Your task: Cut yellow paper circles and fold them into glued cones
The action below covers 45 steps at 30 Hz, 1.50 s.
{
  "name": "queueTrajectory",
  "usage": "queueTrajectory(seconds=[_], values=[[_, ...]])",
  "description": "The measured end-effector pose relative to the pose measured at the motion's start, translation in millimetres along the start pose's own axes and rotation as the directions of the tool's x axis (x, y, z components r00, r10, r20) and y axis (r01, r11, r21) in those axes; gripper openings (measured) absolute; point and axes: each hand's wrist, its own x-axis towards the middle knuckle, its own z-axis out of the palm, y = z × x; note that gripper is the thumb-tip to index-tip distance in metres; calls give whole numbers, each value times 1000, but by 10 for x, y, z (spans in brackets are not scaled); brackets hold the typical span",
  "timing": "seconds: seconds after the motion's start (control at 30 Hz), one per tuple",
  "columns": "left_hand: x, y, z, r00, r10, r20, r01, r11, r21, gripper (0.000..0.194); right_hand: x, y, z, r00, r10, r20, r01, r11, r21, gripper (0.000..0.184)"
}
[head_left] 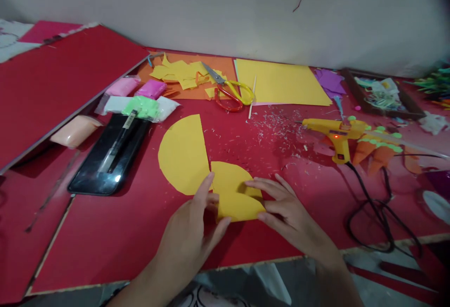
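Red from end to end, the flat-topped table (123, 246) carried everything! At its left, a peach-coloured, plastic-wrapped packet (74, 131) lay beside a glossy black rectangular slab (96, 183), with a slim dark pen (119, 140) resting on it. Pink, green and white plastic-wrapped packets (146, 106) crowded the slab's far end, likely parked there for elbow room.

Now the half-round yellow paper piece (184, 157), flat and untouched, well in from the front edge. Along the back edge, jagged yellow paper scraps (188, 72) sat on an orange sheet (183, 94), perhaps to keep offcuts together.

Here was the action! Near the front edge's middle, between the hands, lay a rounded yellow paper piece with a folded flap (239, 206). The left hand (188, 222) had thumb and forefinger well apart, tips on its left side; the right hand (293, 208) spread its upper fingers, thumb on the flap's pointed tip. A firm pinch? Couldn't tell. Two-sided contact presumably kept the fold from springing up.

Behind, red-and-yellow-handled metal scissors (234, 96) lay with handles frontward, handy for grabbing. Rightward, a yellow plastic glue gun (341, 136) showed a red light, its nozzle pointing left.
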Motion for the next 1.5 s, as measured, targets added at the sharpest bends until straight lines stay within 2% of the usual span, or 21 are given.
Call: queueTrajectory(seconds=[0.1, 0.23, 0.37, 0.47, 0.6, 0.73, 1.0, 1.33, 1.5], values=[[33, -6, -35, 998, -28, 60, 22, 995, 93, 57, 46, -48, 56, 994, 41, -104, -39, 999, 23, 27], [51, 19, -22, 995, -88, 45, 86, 995, 41, 67, 151, -113, 156, 960, 125, -251, -124, 992, 20, 21], [34, 29, -14, 995, -93, 23, 91, 993, 74, 69, 244, -141, 236, 925, 178, -336, -180, 983, 25, 19], [43, 24, -44, 994, -77, 72, 70, 993, 90, 60, 274, -154, 279, 904, 210, -373, -232, 973, -14, 18], [72, 15, -80, 980, -17, 200, -24, 979, 200, 43, 308, -172, 313, 890, 240, -387, -324, 930, -170, 20], [62, 3, -71, 965, 45, 258, -114, 959, 260, 45, 363, -181, 312, 885, 236, -403, -366, 886, -286, 21], [46, 15, -58, 961, 94, 260, -183, 922, 341, 41, 410, -179, 334, 884, 222, -411, -390, 836, -387, 18], [61, 75, -77, 956, 81, 283, -200, 883, 424, 40, 425, -194, 350, 895, 207, -395, -394, 781, -484, 13], [-27, 68, -27, 970, 127, 206, -215, 843, 494, 42, 435, -209, 355, 895, 214, -391, -405, 755, -515, 12]])
